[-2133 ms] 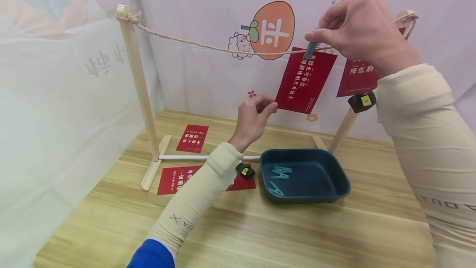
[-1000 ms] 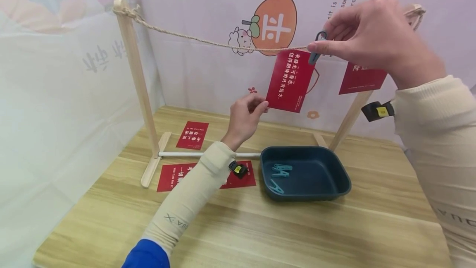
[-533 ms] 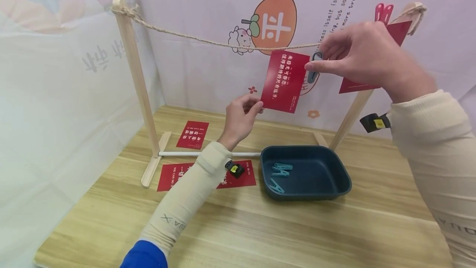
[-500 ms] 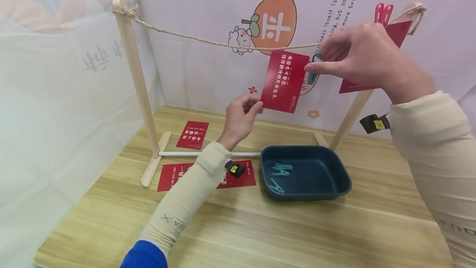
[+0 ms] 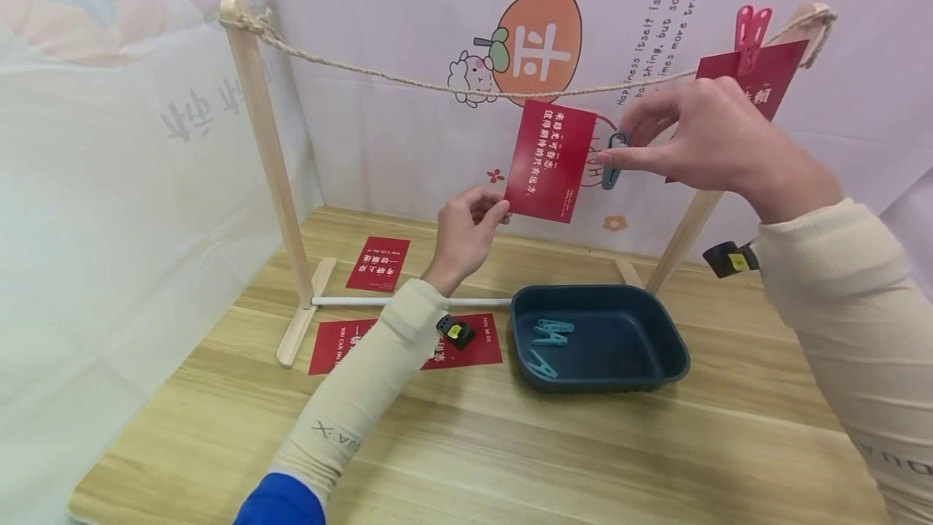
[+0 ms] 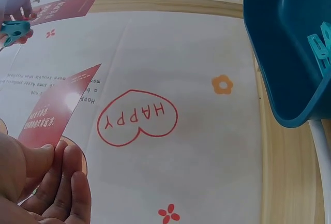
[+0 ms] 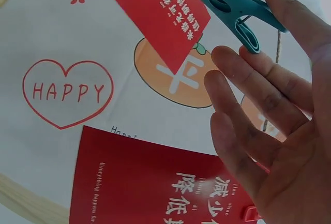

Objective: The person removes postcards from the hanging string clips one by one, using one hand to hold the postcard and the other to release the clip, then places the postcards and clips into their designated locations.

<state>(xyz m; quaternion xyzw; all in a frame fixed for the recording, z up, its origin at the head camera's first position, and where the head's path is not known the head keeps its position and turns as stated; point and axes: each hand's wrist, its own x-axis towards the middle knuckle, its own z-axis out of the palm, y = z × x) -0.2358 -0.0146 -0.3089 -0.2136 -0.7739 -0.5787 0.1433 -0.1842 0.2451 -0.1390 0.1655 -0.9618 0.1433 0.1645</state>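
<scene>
My left hand (image 5: 466, 235) pinches a red card (image 5: 550, 160) by its lower left corner, between thumb and fingers. The card is held up just below the twine line (image 5: 408, 86). Right of it, my right hand (image 5: 722, 140) pinches a teal clothespin (image 5: 614, 164), which is apart from both card and twine. In the right wrist view the clothespin (image 7: 235, 6) sits between thumb and fingertips. Another red card (image 5: 780, 75) hangs at the line's right end under a red clothespin (image 5: 751, 40), partly hidden behind my right hand.
A dark blue tray (image 5: 627, 343) on the wooden table (image 5: 583, 460) holds several teal clothespins (image 5: 552, 332). Red cards (image 5: 377, 263) lie at the left, some under my left forearm. Wooden posts (image 5: 266, 152) carry the twine, and a white rod (image 5: 481, 301) runs between their feet.
My right hand has come down from the twine, and the teal clothespin has come off the line with it. My left hand has shifted left, taking the card slightly down and away from the line.
</scene>
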